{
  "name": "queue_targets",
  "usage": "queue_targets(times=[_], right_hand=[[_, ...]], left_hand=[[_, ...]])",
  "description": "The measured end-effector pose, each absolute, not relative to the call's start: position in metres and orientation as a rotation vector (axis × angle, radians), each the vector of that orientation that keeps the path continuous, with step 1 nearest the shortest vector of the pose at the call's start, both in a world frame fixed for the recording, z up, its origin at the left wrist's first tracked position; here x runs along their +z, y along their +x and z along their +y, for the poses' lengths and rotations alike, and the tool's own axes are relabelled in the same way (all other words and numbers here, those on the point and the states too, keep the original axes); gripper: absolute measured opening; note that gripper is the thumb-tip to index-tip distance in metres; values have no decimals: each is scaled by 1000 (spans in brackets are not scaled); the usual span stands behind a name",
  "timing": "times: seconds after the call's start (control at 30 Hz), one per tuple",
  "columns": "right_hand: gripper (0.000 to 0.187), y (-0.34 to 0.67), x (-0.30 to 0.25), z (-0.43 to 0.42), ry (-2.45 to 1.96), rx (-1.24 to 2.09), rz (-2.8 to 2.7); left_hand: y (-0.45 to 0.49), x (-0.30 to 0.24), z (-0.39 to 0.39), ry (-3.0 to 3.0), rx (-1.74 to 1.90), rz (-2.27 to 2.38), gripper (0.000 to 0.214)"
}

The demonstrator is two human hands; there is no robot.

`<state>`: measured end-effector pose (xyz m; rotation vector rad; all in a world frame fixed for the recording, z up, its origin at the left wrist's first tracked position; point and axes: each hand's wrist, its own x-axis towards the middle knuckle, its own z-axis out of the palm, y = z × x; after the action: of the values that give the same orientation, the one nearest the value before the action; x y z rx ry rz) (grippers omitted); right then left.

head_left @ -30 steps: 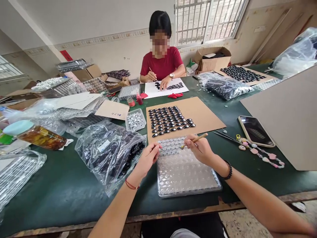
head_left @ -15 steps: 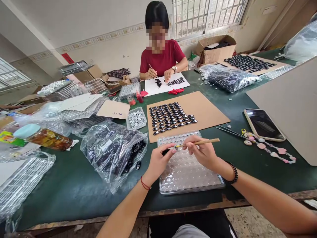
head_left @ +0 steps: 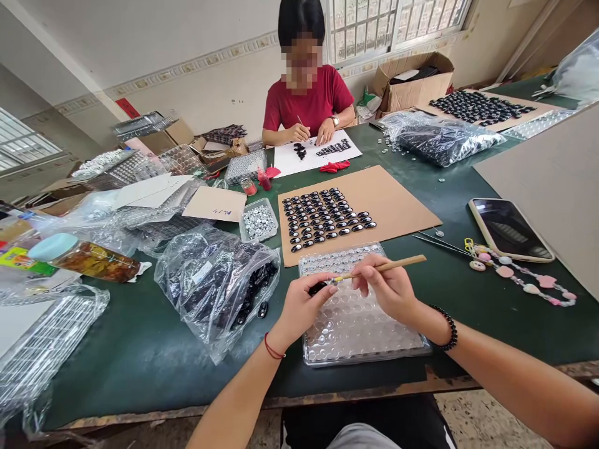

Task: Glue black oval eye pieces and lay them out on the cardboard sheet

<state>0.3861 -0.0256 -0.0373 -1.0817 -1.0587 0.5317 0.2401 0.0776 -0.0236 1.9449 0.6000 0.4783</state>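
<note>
My left hand [head_left: 302, 307] pinches a small black oval piece [head_left: 318, 288] above a clear plastic bubble tray [head_left: 374, 340]. My right hand [head_left: 388, 288] grips a thin wooden stick [head_left: 388, 267] whose tip touches that black piece. Beyond the tray lies a brown cardboard sheet [head_left: 393, 199] with rows of black oval pieces [head_left: 325, 218]. A plastic bag of black pieces [head_left: 215, 280] lies left of my left hand.
A person in a red shirt [head_left: 309, 103] works on a white sheet [head_left: 316, 153] across the green table [head_left: 140, 349]. A phone [head_left: 510, 229] and bead chain [head_left: 519, 277] lie right. A tub of clear pieces [head_left: 258, 221], a jar [head_left: 84, 259] and trays sit left.
My left hand came away from the bag side holding a black piece over the tray. My right hand turned the stick level and brought its tip to the piece.
</note>
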Motion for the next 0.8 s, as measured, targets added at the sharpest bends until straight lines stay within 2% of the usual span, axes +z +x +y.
queue_targets(times=[0.1,0.2,0.3,0.37,0.5,0.67,0.8], right_hand=[[25,391,-32,-26,-1025,465,-907],[24,394,-29,-26,-1005,454,-832],[23,393,-31,-27,-1013,493,-850],[22,390,-32,-27,-1013,505,-879],[23,386,-34,-26,-1038,492,-928],[22,387,-39,-27,-1155,436,-1084],[22,388,-44,-28,-1310,336,-1318]], left_hand=[[240,-23,94,1805,522,667,20],[238,-20,124,1235,692,697,25],[237,-19,142,735,653,536,25],[238,-21,138,641,556,486,23],[241,-27,108,898,437,552,12],[244,-30,82,1648,378,679,19],[243,-36,76,1939,407,708,20]])
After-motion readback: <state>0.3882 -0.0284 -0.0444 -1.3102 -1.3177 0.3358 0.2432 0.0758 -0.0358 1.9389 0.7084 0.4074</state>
